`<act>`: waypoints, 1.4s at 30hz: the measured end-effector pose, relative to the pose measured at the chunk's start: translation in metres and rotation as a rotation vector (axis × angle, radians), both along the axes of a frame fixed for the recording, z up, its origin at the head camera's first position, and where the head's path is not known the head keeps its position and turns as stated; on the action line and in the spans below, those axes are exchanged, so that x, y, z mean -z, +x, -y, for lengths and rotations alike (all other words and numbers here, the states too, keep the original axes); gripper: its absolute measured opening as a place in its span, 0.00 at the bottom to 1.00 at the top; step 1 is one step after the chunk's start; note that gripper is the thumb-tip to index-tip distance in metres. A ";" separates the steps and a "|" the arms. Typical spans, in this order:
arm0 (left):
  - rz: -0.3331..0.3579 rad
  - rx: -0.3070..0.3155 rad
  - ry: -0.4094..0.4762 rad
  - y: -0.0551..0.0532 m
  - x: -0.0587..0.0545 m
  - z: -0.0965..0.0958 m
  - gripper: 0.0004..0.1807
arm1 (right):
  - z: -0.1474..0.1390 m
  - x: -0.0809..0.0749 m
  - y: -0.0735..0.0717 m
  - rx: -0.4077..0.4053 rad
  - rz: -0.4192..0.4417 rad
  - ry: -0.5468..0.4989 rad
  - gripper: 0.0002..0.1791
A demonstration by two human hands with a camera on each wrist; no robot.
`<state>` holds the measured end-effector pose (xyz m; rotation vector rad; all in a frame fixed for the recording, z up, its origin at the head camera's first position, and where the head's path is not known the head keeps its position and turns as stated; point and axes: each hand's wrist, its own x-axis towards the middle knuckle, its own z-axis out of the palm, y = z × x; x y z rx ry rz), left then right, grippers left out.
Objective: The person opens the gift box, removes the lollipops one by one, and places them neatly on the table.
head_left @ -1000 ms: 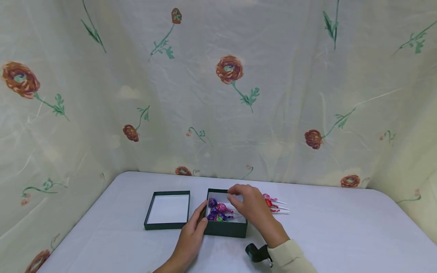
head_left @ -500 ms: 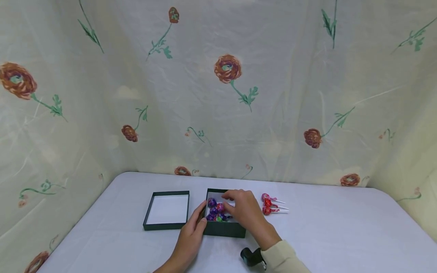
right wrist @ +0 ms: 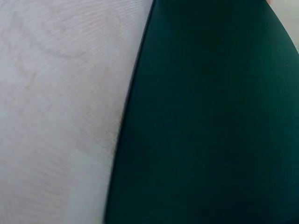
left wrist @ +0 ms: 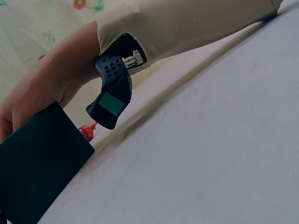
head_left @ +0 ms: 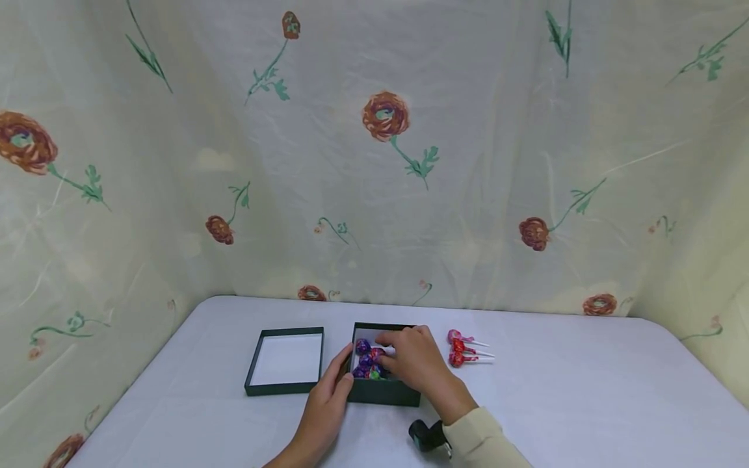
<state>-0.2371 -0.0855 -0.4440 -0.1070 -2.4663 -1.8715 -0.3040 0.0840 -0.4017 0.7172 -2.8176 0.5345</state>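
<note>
A dark green box [head_left: 383,392] with a pale inside stands in front of me in the head view. Several wrapped lollipops lie in its left part, among them a purple lollipop [head_left: 363,346] and one with green on its wrapper [head_left: 374,374]. My left hand [head_left: 328,396] rests against the box's left wall, thumb near the front corner. My right hand [head_left: 418,361] reaches over the right side into the box. Its thumb and index finger stand apart beside a pink lollipop [head_left: 376,354], which they partly hide. The right wrist view is filled mostly by the box wall [right wrist: 201,116].
Left of the box lies the green-rimmed lid [head_left: 285,361], white inside up. To its right are a pink lollipop [head_left: 455,336] and two red lollipops, including the front red lollipop [head_left: 456,359]. A black wrist camera [head_left: 426,435] hangs under the right wrist. A flowered curtain [head_left: 468,162] stands behind the table.
My right hand has moved left and down into the box, toward the lollipops, and its thumb and index finger have spread. The left hand keeps its place on the box.
</note>
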 end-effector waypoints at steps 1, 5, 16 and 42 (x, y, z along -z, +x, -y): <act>-0.003 0.001 0.000 0.000 0.000 0.000 0.26 | 0.000 0.000 0.000 -0.006 0.000 0.006 0.15; -0.010 0.005 0.001 -0.001 0.000 -0.001 0.26 | -0.001 -0.001 0.001 -0.024 -0.005 0.020 0.13; -0.003 0.006 0.003 0.000 0.000 -0.001 0.26 | -0.001 -0.001 0.001 -0.032 0.025 -0.018 0.08; 0.005 0.010 -0.002 0.000 0.000 0.000 0.26 | -0.002 0.000 -0.002 -0.065 0.007 -0.061 0.11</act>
